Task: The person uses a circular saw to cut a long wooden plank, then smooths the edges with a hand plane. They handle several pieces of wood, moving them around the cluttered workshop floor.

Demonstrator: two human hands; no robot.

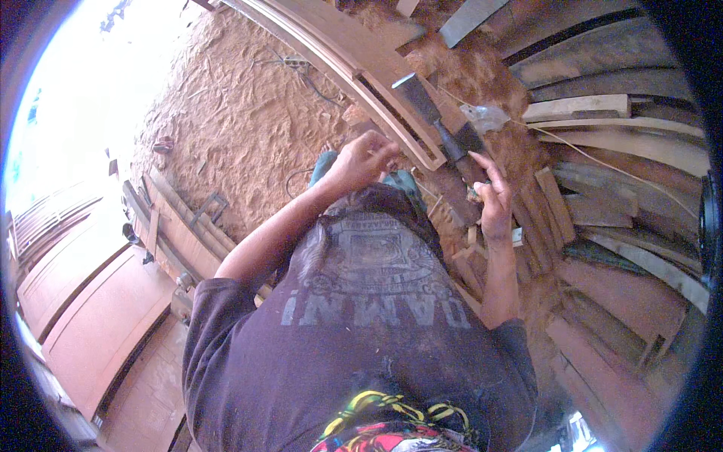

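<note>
A long wooden beam (331, 53) runs from the top down to the middle, with a narrow dark slot near its close end. My left hand (367, 158) is just left of that end, fingers curled in; whatever they may hold is hidden. Right of the beam, my right hand (495, 194) has its index finger stretched along a dark tool and its thumb bent in. This tool, which looks like a broad-bladed chisel (416, 99), points away from me, its bright edge over the wood. The hand seems to grip its handle end, partly hidden.
Brown shavings (218, 98) cover the ground at left. Stacked boards (595, 143) line the right side, with a thin cord (595, 155) across them and a clear plastic bag (486, 117) beside the beam. Wooden panels (105, 324) lie at lower left.
</note>
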